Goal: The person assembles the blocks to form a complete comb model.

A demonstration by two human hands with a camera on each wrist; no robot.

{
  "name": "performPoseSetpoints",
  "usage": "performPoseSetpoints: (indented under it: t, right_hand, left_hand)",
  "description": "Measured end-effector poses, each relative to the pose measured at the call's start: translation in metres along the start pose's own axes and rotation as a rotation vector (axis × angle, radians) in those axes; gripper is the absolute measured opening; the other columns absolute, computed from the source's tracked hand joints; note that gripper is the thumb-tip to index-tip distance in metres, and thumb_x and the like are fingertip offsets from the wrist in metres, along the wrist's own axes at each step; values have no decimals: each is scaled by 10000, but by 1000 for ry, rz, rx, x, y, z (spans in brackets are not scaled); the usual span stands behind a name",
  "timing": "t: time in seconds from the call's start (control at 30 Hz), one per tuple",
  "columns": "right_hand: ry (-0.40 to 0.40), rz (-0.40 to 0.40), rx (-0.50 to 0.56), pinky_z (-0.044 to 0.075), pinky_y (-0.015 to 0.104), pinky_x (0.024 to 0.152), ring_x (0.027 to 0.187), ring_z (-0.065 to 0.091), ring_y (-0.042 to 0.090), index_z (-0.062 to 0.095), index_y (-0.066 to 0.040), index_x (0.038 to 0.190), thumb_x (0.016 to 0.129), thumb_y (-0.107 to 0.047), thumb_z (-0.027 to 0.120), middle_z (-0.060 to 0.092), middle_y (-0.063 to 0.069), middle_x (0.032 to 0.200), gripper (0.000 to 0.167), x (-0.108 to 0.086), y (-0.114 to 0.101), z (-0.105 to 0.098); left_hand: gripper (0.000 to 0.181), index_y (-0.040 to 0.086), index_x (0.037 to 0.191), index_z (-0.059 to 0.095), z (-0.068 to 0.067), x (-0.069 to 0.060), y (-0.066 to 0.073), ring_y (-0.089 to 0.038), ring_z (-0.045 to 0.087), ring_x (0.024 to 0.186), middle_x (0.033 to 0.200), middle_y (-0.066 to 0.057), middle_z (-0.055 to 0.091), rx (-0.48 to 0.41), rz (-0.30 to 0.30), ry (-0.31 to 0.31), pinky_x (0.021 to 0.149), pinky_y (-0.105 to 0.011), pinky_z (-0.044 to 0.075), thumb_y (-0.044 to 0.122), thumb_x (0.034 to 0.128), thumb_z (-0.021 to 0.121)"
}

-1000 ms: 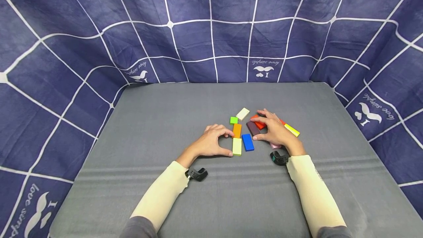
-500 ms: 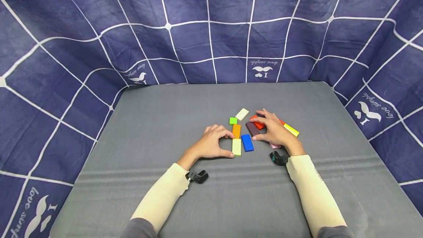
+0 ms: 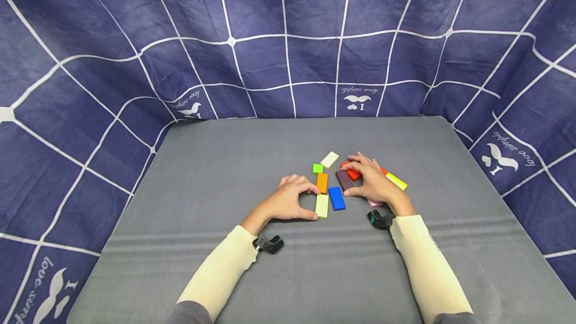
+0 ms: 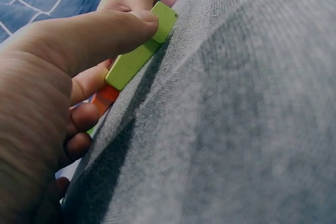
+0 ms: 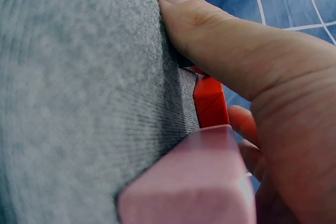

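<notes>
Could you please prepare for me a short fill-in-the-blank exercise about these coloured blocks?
1. The left grip pinches the lime block between its index finger and its ____.
2. In the head view, just right of the lime block lies the ____.
3. The orange block lies between the lime block and the small ____.
4. The block farthest right in the head view is the ____.

Missing words: thumb; blue block; green block; yellow block.
</notes>
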State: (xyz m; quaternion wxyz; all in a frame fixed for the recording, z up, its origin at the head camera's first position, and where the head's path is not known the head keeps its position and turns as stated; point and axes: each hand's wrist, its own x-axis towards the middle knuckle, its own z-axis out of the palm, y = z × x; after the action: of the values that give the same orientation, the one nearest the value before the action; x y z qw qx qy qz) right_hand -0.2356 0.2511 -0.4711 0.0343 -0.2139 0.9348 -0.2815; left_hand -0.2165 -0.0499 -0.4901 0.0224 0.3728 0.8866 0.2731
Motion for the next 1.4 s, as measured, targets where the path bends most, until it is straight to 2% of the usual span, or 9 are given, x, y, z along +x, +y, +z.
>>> performPoseSetpoints:
  t: [0.33, 0.47, 0.57, 0.63, 0.77, 0.9, 1.1, 1.27, 1.4]
  right_hand:
    - [32, -21, 56, 68, 684, 1202, 1523, 217, 397, 615, -189, 1319, 706, -370, 921, 421, 124, 1540, 708, -2, 1, -1]
    - [54, -8, 86, 243, 614, 1190, 1446, 340, 349, 611, -215, 1312, 703, -394, 920, 440, 99, 1502, 705, -2, 0, -1]
    - [85, -16, 108, 373, 542, 1129, 1359, 433, 299, 617, -223, 1290, 691, -396, 927, 469, 78, 1451, 697, -2, -2, -1]
    - [104, -33, 115, 402, 513, 1102, 1313, 475, 276, 621, -213, 1279, 687, -395, 930, 493, 72, 1417, 692, -1, -2, -1]
    - [127, -48, 114, 411, 517, 1070, 1263, 506, 273, 629, -200, 1267, 676, -397, 936, 517, 70, 1384, 695, -2, -5, -2]
    - [132, -26, 122, 409, 517, 1074, 1255, 507, 278, 627, -208, 1260, 674, -395, 938, 513, 60, 1386, 689, -4, -8, -4]
    - [153, -21, 133, 414, 509, 1080, 1247, 514, 279, 624, -197, 1257, 678, -410, 933, 524, 45, 1371, 689, -4, -17, -5]
    - [209, -46, 118, 440, 488, 1033, 1185, 537, 282, 635, -169, 1234, 661, -412, 942, 558, 32, 1272, 694, -1, -30, -4]
    - [218, -56, 124, 455, 482, 1002, 1149, 536, 309, 635, -163, 1229, 657, -405, 944, 564, 46, 1216, 693, 1, -43, -3]
  left_hand:
    - [549, 325, 1112, 654, 1, 0, 2, -48, 435, 1006, 964, 165, 551, -2, 14, 4, 1003, -400, 295, 561, 656, 851]
    - [534, 309, 1094, 641, 1, 0, 3, -60, 433, 1023, 961, 154, 547, 13, 22, -15, 1025, -430, 278, 548, 659, 839]
    - [532, 300, 1088, 628, 0, -1, 3, -74, 436, 1033, 965, 146, 543, 23, 29, -28, 1038, -454, 274, 537, 660, 837]
    - [535, 292, 1083, 619, -1, -2, 3, -79, 438, 1035, 968, 140, 540, 26, 28, -34, 1041, -459, 275, 528, 658, 841]
    - [539, 286, 1075, 605, -2, -4, 4, -83, 430, 1036, 977, 139, 536, 37, 23, -33, 1012, -443, 278, 518, 652, 844]
    - [534, 286, 1061, 597, -2, -7, 4, -87, 421, 1038, 978, 137, 540, 39, 18, -13, 958, -423, 270, 497, 639, 848]
    - [513, 300, 1041, 590, -7, -13, 2, -87, 416, 1034, 964, 127, 540, -23, -7, 24, 875, -374, 256, 451, 631, 860]
    - [500, 308, 1035, 585, -15, -14, -3, -82, 417, 1044, 972, 115, 551, -66, -24, 68, 852, -353, 257, 432, 632, 855]
    - [500, 309, 1038, 582, -24, -15, -8, -86, 411, 1062, 986, 90, 567, -76, -31, 95, 854, -350, 259, 432, 636, 853]
